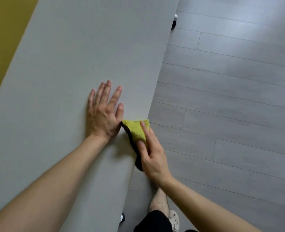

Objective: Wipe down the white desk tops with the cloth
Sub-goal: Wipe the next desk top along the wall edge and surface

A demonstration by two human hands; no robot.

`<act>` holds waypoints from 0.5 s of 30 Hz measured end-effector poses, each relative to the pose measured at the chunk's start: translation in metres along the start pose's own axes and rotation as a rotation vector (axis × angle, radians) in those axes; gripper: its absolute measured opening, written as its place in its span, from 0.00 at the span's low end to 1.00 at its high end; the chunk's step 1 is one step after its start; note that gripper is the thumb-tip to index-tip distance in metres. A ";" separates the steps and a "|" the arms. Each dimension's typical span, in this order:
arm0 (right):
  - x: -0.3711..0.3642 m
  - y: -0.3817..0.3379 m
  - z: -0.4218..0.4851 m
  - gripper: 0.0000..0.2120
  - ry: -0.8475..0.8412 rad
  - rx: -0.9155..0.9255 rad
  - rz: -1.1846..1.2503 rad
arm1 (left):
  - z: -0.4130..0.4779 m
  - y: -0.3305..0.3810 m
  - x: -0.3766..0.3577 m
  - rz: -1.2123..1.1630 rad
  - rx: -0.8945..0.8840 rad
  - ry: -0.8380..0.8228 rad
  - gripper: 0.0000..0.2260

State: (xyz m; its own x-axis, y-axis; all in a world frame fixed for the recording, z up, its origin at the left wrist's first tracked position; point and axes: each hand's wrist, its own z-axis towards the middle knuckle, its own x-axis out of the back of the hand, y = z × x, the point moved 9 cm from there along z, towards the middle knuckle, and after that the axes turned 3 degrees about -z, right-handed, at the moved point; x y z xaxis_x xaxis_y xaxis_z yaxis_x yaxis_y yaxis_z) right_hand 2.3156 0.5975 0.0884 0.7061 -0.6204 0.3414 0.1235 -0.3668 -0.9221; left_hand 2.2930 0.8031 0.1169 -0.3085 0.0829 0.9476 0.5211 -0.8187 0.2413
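A long white desk top [71,56] runs from the lower left up to the top middle of the head view. My left hand [105,111] lies flat on it with fingers spread, near the desk's right edge. Just to its right, my right hand [152,153] holds a yellow-green cloth with a dark underside [135,129] against the desk's right edge. Its thumb and a finger lie on top of the cloth, and the other fingers are hidden behind the edge. The cloth's dark part hangs down over the edge.
Grey plank floor [230,97] fills the right side. A yellow wall or surface [3,39] borders the desk on the far left. Desk casters [175,19] show beneath the far edge, another [122,217] near my leg and light clog [173,218].
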 end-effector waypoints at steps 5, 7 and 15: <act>0.042 -0.010 0.117 0.27 0.189 -0.091 -0.031 | -0.011 -0.005 0.019 -0.100 0.064 0.120 0.16; 0.053 -0.010 0.137 0.26 0.236 -0.092 -0.080 | -0.033 -0.009 0.028 -0.152 0.124 0.165 0.15; -0.055 -0.008 -0.140 0.30 0.029 -0.014 -0.116 | -0.215 -0.016 0.065 -0.113 0.002 -0.041 0.15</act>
State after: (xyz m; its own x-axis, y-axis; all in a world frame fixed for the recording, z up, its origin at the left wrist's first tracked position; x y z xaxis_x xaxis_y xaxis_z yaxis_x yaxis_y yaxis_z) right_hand 2.1784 0.5371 0.1028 0.6670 -0.5931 0.4510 0.1932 -0.4469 -0.8734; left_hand 2.0930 0.6996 0.1296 -0.3325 0.1973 0.9222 0.4869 -0.8016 0.3470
